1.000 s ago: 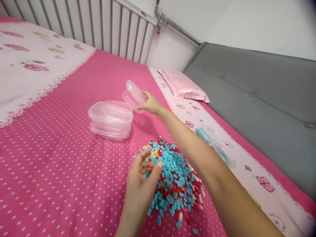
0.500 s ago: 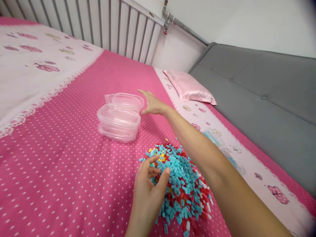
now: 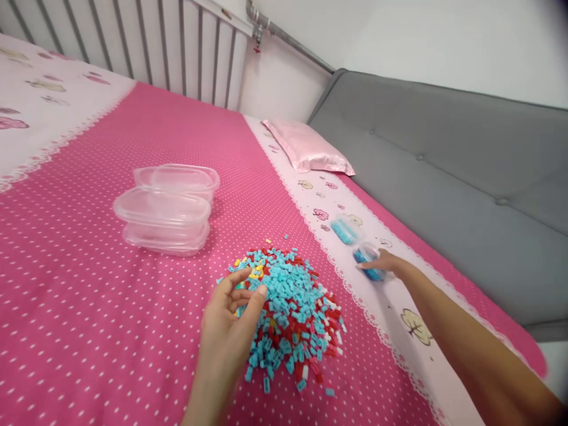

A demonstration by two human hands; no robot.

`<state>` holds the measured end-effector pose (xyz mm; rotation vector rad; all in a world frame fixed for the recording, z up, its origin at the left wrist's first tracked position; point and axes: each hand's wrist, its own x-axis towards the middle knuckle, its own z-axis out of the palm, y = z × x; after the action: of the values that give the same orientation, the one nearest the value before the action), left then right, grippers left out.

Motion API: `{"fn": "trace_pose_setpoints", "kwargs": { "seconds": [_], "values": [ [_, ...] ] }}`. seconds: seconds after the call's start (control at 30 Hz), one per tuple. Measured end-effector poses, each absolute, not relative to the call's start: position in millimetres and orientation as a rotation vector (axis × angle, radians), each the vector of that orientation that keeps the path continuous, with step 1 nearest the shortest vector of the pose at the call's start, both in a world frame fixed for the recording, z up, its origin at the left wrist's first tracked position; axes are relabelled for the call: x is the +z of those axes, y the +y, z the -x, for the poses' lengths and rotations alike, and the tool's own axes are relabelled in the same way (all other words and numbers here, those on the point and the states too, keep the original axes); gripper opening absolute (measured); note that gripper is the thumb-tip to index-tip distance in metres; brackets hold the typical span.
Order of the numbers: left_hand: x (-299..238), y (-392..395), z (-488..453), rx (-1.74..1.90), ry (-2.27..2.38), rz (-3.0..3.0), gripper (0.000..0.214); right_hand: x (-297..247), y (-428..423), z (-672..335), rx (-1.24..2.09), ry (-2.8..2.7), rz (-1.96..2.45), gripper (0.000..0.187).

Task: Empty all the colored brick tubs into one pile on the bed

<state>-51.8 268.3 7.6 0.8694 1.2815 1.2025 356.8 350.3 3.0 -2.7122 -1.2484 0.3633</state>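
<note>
My left hand [image 3: 228,316] hovers at the near left side of a heap of small plastic building bricks [image 3: 288,290], mostly light blue and red with some yellow and white. Its fingers are curved and apart from the thumb, with nothing between them. Over on the pale strip of the bedspread, my right hand [image 3: 387,261] reaches to a clear plastic container [image 3: 370,273] holding darker blue bricks. Thumb and fingers are spread around its rim, gripping it. Just behind it stands a second clear container [image 3: 344,229] with light blue bricks.
Stacked clear plastic containers [image 3: 164,207] stand on the pink dotted bedspread [image 3: 80,284], left of the heap. A pink pillow [image 3: 308,148] lies by the grey padded headboard [image 3: 435,154]. Loose bricks are scattered around the heap. A radiator [image 3: 168,53] is at the back wall.
My right hand has moved from beside the stacked containers to the container of blue bricks at the right. My left hand stays by the heap. The view has shifted to the right.
</note>
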Motion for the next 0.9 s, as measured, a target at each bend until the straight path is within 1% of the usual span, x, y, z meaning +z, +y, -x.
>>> {"fn": "trace_pose_setpoints", "kwargs": {
  "seconds": [0.13,0.27,0.33,0.43,0.47,0.53,0.6,0.73,0.9],
  "values": [
    [9.3,269.3,53.1,1.180,1.323,-0.907,0.063,-14.7,328.2,-368.2,0.489,-1.142,2.602,0.108],
    [9.1,268.7,51.4,1.206,1.329,-0.939,0.060,9.6,324.7,-330.0,0.679,-1.044,2.370,0.102],
    [10.1,267.8,46.9,1.214,1.295,-0.933,0.060,32.7,319.4,-293.9,0.884,-1.166,2.113,0.097],
    [11.8,263.6,34.5,1.156,1.165,-0.906,0.067,63.2,304.9,-226.4,1.342,-1.331,1.658,0.090],
    [12.0,261.4,29.5,1.131,1.097,-0.893,0.071,69.8,299.5,-203.3,1.495,-1.357,1.517,0.090],
    [12.1,257.1,20.3,1.098,0.934,-0.874,0.079,76.7,289.4,-162.2,1.671,-1.342,1.348,0.095],
    [12.5,254.4,14.6,1.110,0.806,-0.871,0.082,77.6,281.7,-132.4,1.722,-1.335,1.291,0.098],
    [17.2,254.8,18.2,1.149,0.818,-0.825,0.072,74.9,275.1,-111.9,1.726,-1.321,1.209,0.105],
    [21.8,255.5,27.9,1.130,0.789,-0.739,0.074,71.0,277.7,-122.2,1.872,-1.277,1.130,0.099]
  ]
}}
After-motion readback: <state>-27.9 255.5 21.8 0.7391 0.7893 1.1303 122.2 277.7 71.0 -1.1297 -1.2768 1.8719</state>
